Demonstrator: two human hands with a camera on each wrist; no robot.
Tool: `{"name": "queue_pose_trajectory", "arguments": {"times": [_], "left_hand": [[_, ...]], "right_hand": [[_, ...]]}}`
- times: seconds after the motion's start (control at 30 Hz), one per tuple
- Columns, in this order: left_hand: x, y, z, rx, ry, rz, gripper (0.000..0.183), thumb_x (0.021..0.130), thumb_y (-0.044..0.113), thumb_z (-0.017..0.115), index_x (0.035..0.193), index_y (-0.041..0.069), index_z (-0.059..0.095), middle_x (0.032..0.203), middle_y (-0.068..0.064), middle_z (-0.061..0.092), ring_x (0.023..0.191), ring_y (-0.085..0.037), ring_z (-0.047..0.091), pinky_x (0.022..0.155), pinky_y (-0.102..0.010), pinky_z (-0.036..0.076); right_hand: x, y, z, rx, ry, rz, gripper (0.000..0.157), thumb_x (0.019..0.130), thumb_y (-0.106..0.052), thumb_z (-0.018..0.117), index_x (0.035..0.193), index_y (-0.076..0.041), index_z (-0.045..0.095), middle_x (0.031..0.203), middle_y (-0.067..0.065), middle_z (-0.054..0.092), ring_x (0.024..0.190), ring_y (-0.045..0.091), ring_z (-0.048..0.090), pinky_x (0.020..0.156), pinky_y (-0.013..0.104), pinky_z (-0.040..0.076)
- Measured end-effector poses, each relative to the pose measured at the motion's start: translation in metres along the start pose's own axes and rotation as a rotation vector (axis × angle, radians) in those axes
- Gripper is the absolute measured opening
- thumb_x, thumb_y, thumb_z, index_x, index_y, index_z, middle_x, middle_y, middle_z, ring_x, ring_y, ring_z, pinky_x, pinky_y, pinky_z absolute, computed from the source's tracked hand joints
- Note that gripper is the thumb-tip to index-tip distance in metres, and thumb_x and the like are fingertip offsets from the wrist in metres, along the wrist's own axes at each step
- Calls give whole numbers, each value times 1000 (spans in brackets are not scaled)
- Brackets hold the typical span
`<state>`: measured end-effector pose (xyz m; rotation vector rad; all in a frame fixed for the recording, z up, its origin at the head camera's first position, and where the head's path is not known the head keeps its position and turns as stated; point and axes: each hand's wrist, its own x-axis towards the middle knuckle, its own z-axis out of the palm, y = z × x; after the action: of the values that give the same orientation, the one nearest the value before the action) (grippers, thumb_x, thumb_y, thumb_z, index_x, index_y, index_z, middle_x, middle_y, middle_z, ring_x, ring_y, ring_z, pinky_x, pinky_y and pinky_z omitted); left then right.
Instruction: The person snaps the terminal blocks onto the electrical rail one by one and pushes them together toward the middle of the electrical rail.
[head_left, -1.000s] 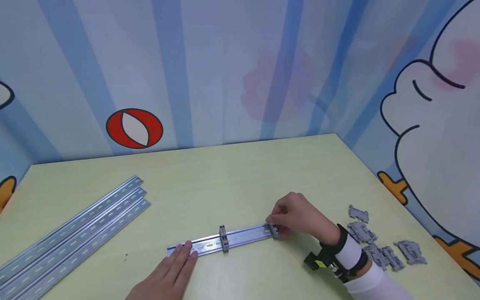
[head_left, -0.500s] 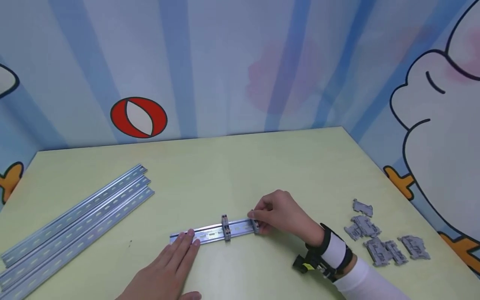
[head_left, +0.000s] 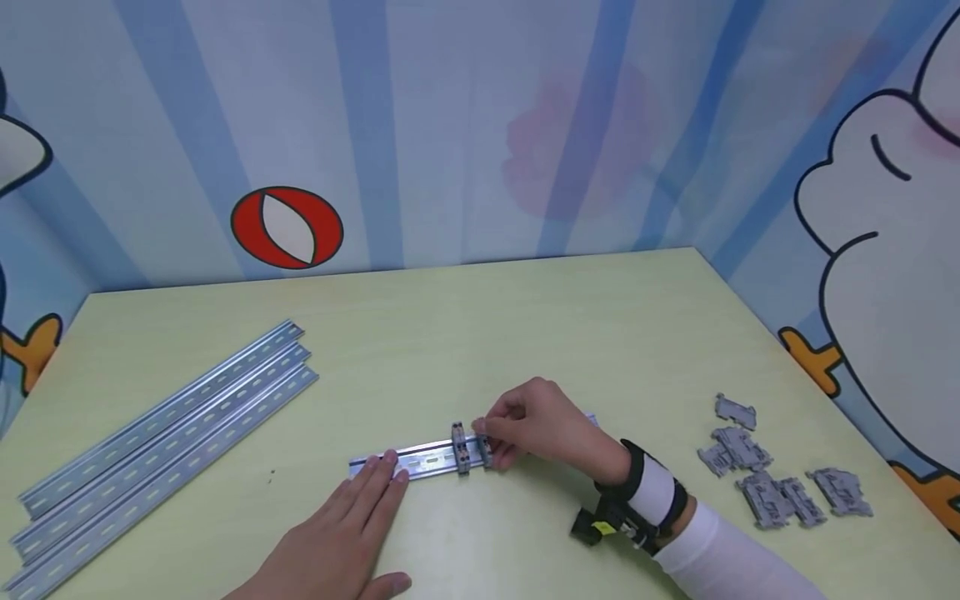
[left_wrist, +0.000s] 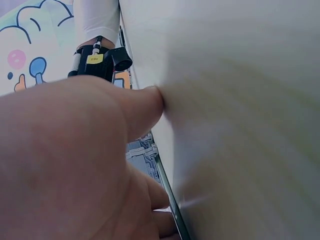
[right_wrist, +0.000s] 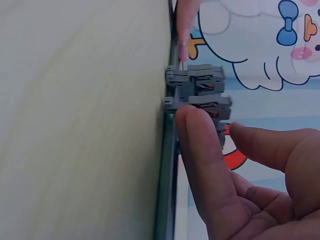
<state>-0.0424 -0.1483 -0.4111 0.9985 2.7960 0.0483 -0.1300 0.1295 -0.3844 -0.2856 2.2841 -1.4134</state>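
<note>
A short slotted metal DIN rail (head_left: 431, 462) lies on the table. My left hand (head_left: 330, 529) rests on its left end with fingers extended. One grey terminal block (head_left: 460, 448) stands across the rail near its middle. Just right of it, my right hand (head_left: 542, 427) pinches a second grey terminal block (head_left: 483, 450) on the rail between thumb and fingers. In the right wrist view the held terminal block (right_wrist: 212, 102) and the other block (right_wrist: 200, 75) stand side by side with a narrow gap. The right hand hides much of the rail's right part.
Three long slotted rails (head_left: 172, 433) lie side by side, slanting across the left of the table (head_left: 480, 333). Several loose grey terminal blocks (head_left: 765, 500) lie at the right, beyond my right forearm. A printed cloth wall (head_left: 465, 125) borders the table's back and right.
My right hand has moved left along the rail with the pinched terminal block, from the rail's right end to close beside the other block. My left hand stays on the rail's left end.
</note>
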Motion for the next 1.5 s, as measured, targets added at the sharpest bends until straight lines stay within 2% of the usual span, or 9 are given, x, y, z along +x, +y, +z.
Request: {"name": "queue_pose_trajectory", "arguments": {"times": [0.17,0.67,0.87,1.0,1.1,1.2,1.27,1.33,1.5], "left_hand": [[0,0,1,6,22,9,96,91,75,31,153,2,28,163,-16,24,148,-28,26,115,-42,36],[-4,-2,3,34,75,28,94,92,72,34,152,0,30,161,-18,27,147,-28,28,114,-41,37],[-4,-3,2,29,65,23,94,92,72,35,152,0,30,161,-18,26,147,-28,28,114,-41,37],[-1,-1,2,12,51,23,94,92,73,33,152,0,29,162,-18,26,148,-28,27,115,-41,37],[0,0,-2,-23,35,24,94,92,72,35,152,0,29,162,-18,26,148,-29,27,115,-43,36],[2,0,-10,-98,7,0,89,91,65,47,152,1,32,162,-16,27,147,-29,29,115,-47,35],[2,-1,-16,-162,33,-38,82,91,55,58,150,2,37,160,-16,32,145,-29,35,113,-49,37],[3,-4,-23,-229,85,-123,73,89,46,65,146,6,45,155,-12,42,139,-28,43,110,-48,41],[10,-21,-33,-349,315,-297,45,84,27,76,125,10,67,119,-5,63,108,-20,59,90,-38,53]], "right_hand": [[-1,-1,-2,61,-33,22,17,90,-15,70,92,1,76,78,18,78,63,23,76,62,37,63],[1,-1,12,61,-3,-4,13,91,-12,69,96,-3,76,81,15,79,63,18,76,62,36,63],[1,-4,15,42,0,-19,13,92,-13,68,98,-4,76,82,13,79,63,17,76,62,35,63],[-5,0,4,-55,31,-54,15,91,-14,69,100,-4,75,85,12,79,66,18,75,61,33,62],[-11,6,-16,-231,111,-101,17,88,-14,71,103,-4,74,87,9,77,71,16,72,61,26,59],[-21,16,-39,-395,206,-112,21,85,-14,75,104,-4,73,88,6,75,78,15,68,65,23,56],[-28,24,-52,-462,237,-101,24,83,-14,77,104,-4,73,90,7,75,82,16,68,68,23,55],[-35,30,-62,-497,228,-82,29,80,-14,80,106,-3,72,93,9,75,85,19,68,70,26,55],[-45,37,-77,-594,194,-50,36,78,-19,82,108,-3,71,97,9,72,87,20,65,71,28,52]]}}
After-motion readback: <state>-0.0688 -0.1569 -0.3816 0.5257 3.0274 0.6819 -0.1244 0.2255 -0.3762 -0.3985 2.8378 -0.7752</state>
